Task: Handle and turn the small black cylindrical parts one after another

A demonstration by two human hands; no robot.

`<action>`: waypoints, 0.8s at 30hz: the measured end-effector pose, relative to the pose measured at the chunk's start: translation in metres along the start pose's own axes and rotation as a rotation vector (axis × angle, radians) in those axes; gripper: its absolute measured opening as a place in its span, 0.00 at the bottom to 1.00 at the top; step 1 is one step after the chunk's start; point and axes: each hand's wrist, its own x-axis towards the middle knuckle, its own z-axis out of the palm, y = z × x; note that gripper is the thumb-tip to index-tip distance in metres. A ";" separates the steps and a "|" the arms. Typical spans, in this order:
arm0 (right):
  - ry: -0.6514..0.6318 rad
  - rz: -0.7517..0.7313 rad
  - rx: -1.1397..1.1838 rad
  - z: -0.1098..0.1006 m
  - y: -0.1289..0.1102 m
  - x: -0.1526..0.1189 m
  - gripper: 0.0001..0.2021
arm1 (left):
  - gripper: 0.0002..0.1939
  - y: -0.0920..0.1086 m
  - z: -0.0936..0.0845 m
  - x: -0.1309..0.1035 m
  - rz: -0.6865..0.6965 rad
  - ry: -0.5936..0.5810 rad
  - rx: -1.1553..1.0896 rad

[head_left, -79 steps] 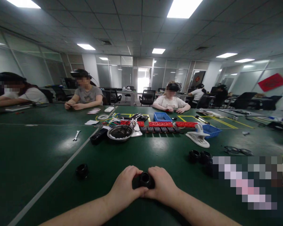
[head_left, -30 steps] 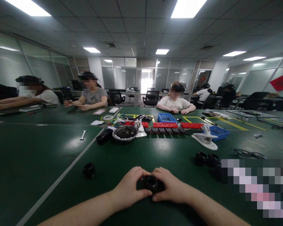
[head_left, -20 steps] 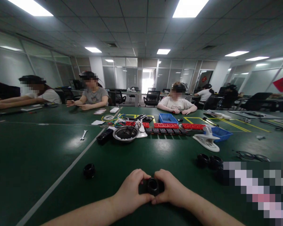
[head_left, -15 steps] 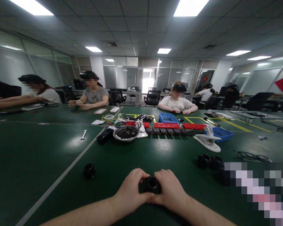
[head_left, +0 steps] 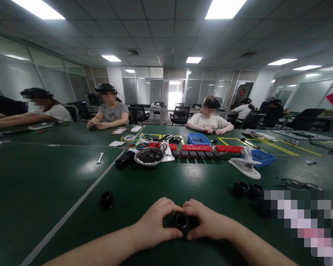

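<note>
Between my two hands, low over the near part of the table, is a black ring-shaped part (head_left: 181, 220) with a round hole facing up toward me. It looks like a plastic collar or fitting. My left hand (head_left: 158, 221) curls round its left side, fingertips at the far edge and thumb at the near edge. My right hand (head_left: 208, 221) grips it from the right with fingers and thumb. A similar black ring part (head_left: 106, 200) lies alone to the left. On the right lie more such parts, among them one black ring (head_left: 241, 188) and another beside it (head_left: 255, 191).
Beyond my hands stand a metal bowl (head_left: 149, 158), a white clip stand (head_left: 245, 166), red strips (head_left: 197, 147) and a blue basket (head_left: 199, 139). A wrench (head_left: 100, 158) lies left, glasses (head_left: 301, 184) right. Several people sit around the table.
My right hand's fingers have shifted outward and loosened round the ring part, showing more of it. The ring sits slightly lower and to the right. My left hand still holds its side.
</note>
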 end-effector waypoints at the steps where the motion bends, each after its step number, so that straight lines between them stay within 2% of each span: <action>1: 0.001 0.001 -0.008 0.001 0.000 0.001 0.16 | 0.21 0.000 0.001 0.000 -0.017 0.003 0.014; 4: 0.038 0.033 -0.029 0.005 0.002 0.003 0.13 | 0.19 0.002 0.004 0.000 -0.080 0.016 0.049; 8: 0.136 0.177 -0.081 0.014 -0.001 0.005 0.20 | 0.18 0.002 0.010 -0.001 -0.159 0.068 0.060; 13: 0.253 0.284 -0.298 0.027 -0.018 0.009 0.25 | 0.17 -0.002 0.018 -0.001 -0.223 0.175 0.108; 16: 0.318 0.282 -0.408 0.029 -0.023 0.008 0.26 | 0.17 -0.001 0.017 0.000 -0.251 0.204 0.146; 18: 0.303 0.230 -0.355 0.024 -0.021 0.005 0.28 | 0.16 -0.001 0.013 0.001 -0.231 0.169 0.117; 20: 0.233 0.138 -0.231 0.016 -0.016 0.002 0.28 | 0.16 -0.001 0.009 0.001 -0.190 0.100 0.045; 24: 0.084 0.016 -0.085 0.004 -0.004 0.001 0.18 | 0.18 -0.005 0.003 0.003 -0.150 0.022 -0.047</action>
